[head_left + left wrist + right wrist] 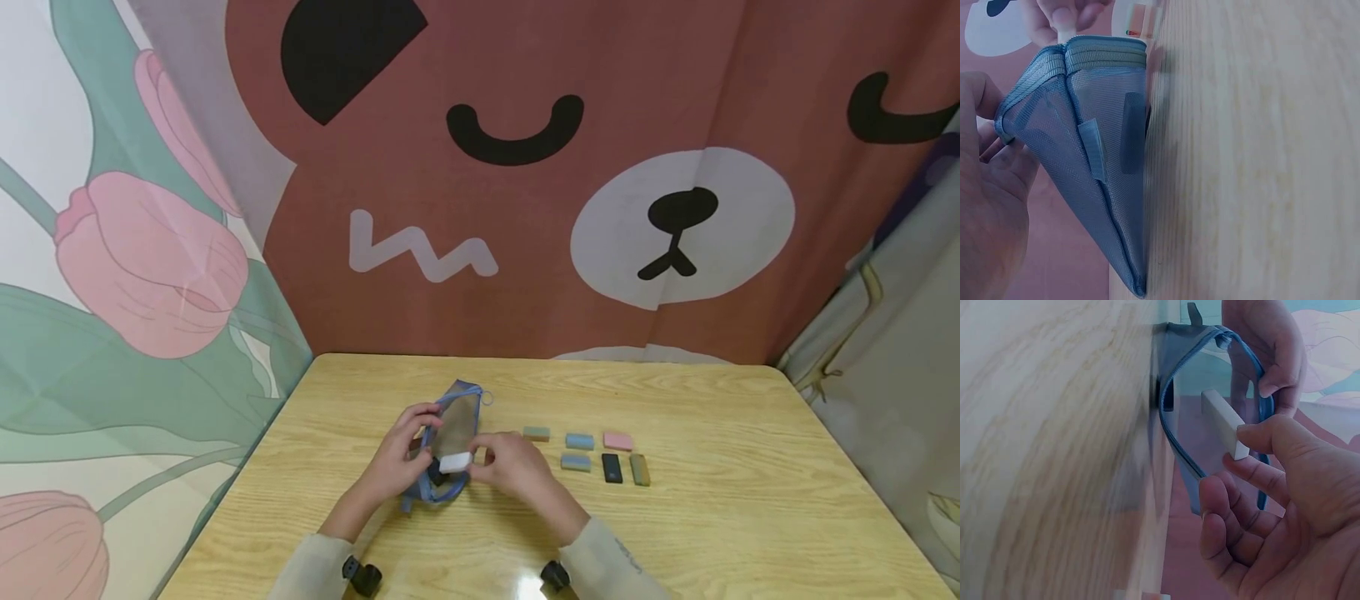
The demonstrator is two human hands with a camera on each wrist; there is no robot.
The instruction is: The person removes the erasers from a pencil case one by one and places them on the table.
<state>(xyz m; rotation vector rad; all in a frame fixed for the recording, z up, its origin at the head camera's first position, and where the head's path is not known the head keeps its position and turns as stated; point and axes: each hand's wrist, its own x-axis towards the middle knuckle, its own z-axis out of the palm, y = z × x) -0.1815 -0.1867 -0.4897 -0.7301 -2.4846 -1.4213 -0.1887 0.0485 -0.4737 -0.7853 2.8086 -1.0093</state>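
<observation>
Near the desk's (750, 517) left side, the left hand (397, 462) pinches open the rim of a soft, floppy blue mesh pouch (453, 429). The right hand (510, 467) pinches a small, light, rigid white eraser (455, 462) at its mouth, best held by its edges.

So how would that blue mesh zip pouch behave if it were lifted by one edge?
The blue mesh zip pouch is probably floppy: its thin netting sags and folds where the left hand holds its rim open. It looks light, since the netting is see-through. The dark block inside would likely slide toward the low end. The right hand pinches a white rectangular eraser at its mouth.
</observation>
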